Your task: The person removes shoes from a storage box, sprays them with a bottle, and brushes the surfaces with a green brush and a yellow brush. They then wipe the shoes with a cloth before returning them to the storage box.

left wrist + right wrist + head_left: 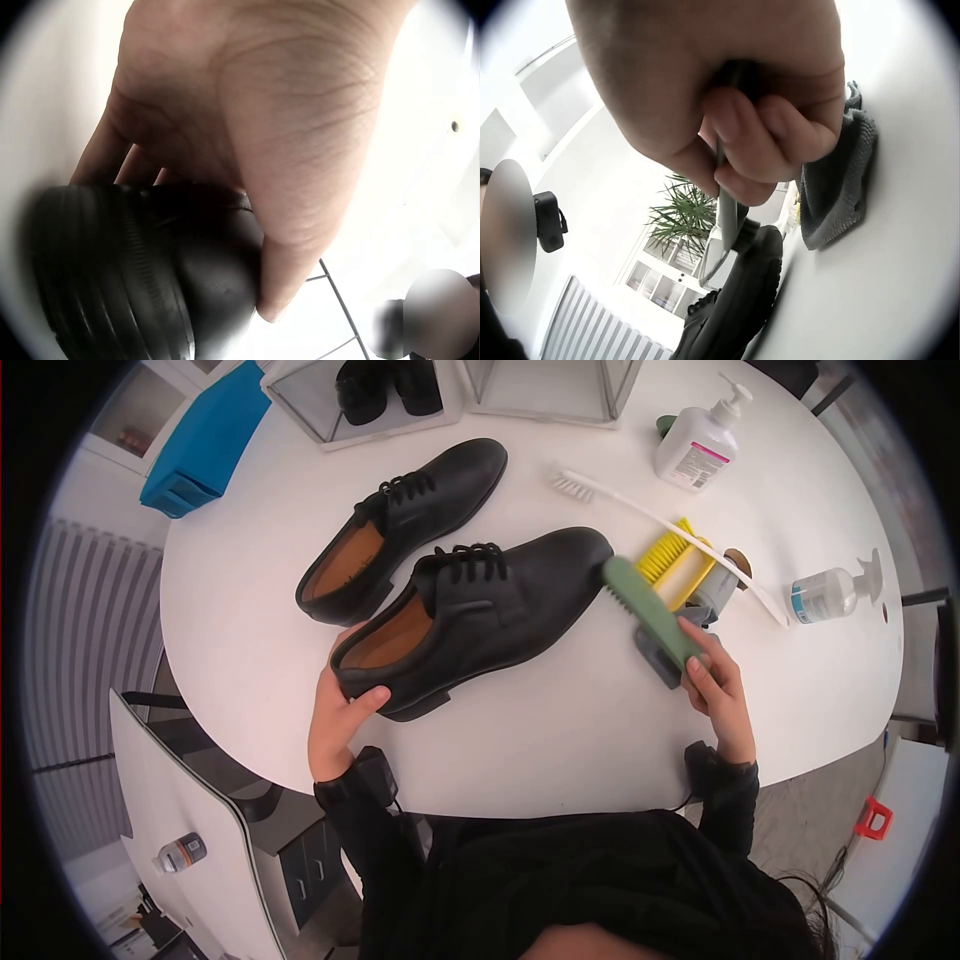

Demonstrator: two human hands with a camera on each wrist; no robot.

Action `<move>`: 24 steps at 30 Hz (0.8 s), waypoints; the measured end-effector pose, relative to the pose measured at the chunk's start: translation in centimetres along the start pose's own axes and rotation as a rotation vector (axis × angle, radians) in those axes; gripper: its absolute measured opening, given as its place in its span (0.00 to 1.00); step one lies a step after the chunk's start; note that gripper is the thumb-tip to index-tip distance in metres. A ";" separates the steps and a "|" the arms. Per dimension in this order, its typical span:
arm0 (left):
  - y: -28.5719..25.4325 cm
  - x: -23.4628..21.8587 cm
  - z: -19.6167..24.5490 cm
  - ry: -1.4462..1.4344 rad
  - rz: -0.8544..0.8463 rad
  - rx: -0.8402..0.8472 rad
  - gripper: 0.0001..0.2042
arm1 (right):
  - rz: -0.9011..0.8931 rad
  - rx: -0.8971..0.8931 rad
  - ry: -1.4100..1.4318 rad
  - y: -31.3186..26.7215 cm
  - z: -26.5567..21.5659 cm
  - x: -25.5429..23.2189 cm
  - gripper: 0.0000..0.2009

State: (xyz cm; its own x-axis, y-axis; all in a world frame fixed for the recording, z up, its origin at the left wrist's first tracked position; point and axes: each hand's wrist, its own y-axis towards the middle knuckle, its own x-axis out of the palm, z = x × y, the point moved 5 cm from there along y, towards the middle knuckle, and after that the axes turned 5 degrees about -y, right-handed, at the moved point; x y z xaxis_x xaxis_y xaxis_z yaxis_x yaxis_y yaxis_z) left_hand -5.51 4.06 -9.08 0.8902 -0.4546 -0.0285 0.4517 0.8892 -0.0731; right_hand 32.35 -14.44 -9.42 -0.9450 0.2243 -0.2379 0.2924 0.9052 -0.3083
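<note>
My left hand (343, 713) grips the heel of the nearer black lace-up shoe (500, 605), thumb on the near side; in the left wrist view the hand (247, 112) wraps the black heel (120, 270). Fingers of my right hand (718, 695) curl round the handle of a green brush (650, 610), its head at the shoe's toe. In the right wrist view the hand (735, 97) holds the brush (726, 214) beside the toe of the shoe (739, 300). The other black shoe (440, 495) lies behind on the white table (500, 760).
A white long-handled brush (660, 520), yellow brush (665, 555), grey cloth (715, 592), pump bottle (695, 445) and clear bottle (825, 596) stand or lie right. Clear boxes (545, 410), one holding black shoes (385, 390), and a blue case (205, 445) are at the back.
</note>
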 end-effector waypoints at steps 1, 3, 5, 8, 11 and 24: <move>-0.1 0.0 0.1 0.002 0.002 0.002 0.38 | 0.004 0.008 0.024 0.0 -0.4 0.3 0.21; -0.3 0.3 0.3 0.005 0.007 -0.001 0.38 | -0.089 0.029 0.006 -0.3 -0.8 0.6 0.21; -0.2 0.1 0.1 -0.002 0.004 -0.004 0.38 | -0.117 -0.013 -0.029 -0.6 -1.3 1.0 0.20; -0.1 0.1 0.2 -0.012 0.014 0.000 0.38 | -0.141 -0.015 -0.026 -0.2 -1.8 1.5 0.20; -0.3 0.1 0.0 -0.003 0.007 -0.004 0.38 | -0.222 -0.091 -0.095 -0.2 -2.7 3.1 0.20; -0.2 0.1 0.7 -0.003 -0.044 0.088 0.34 | -0.423 -0.371 -0.178 1.0 -4.9 9.4 0.21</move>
State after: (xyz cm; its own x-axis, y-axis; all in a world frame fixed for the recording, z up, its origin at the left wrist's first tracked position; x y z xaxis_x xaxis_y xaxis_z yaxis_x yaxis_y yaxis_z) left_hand -5.47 3.83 -8.42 0.8696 -0.4931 -0.0244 0.4935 0.8696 0.0141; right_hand 23.05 -9.62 -7.50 -0.9200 -0.2191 -0.3250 -0.2057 0.9757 -0.0753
